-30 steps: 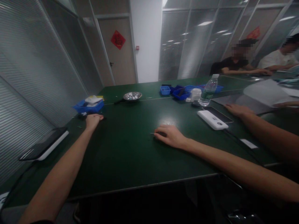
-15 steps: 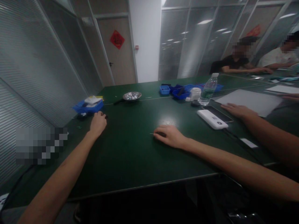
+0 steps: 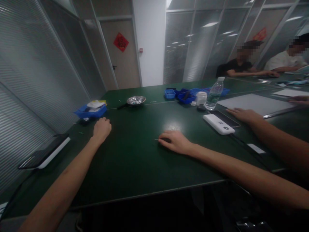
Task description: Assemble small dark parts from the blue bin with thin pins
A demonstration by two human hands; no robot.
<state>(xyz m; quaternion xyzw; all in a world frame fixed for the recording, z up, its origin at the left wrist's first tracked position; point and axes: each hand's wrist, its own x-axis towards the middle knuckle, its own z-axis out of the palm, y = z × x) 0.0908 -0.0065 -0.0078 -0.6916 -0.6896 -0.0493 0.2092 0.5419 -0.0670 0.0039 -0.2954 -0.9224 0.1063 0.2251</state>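
My right hand (image 3: 175,141) rests on the green table with thumb and forefinger pinched together. A short, thin, pale stick (image 3: 156,139) pokes out to the left from that pinch; its exact kind is too small to tell. Over the table's left part, my left hand (image 3: 102,129) is curled with the knuckles up, and whatever lies inside its fingers is hidden. Just beyond it stands a blue basket (image 3: 90,112) with white and yellow packets in it. A small dark object (image 3: 84,121) lies in front of the basket.
A metal pan (image 3: 136,100) with shiny bits stands farther back. Blue trays (image 3: 185,98), a water bottle (image 3: 214,94), a white power bank (image 3: 218,124) and a phone (image 3: 224,118) lie rightward. A co-worker's hand (image 3: 243,115) touches a grey board. A dark device (image 3: 45,151) sits left.
My left hand has turned slightly, and the dark spot at its fingertips no longer shows. My right hand stays put with the thin stick. The grey board at the right has shifted slightly.
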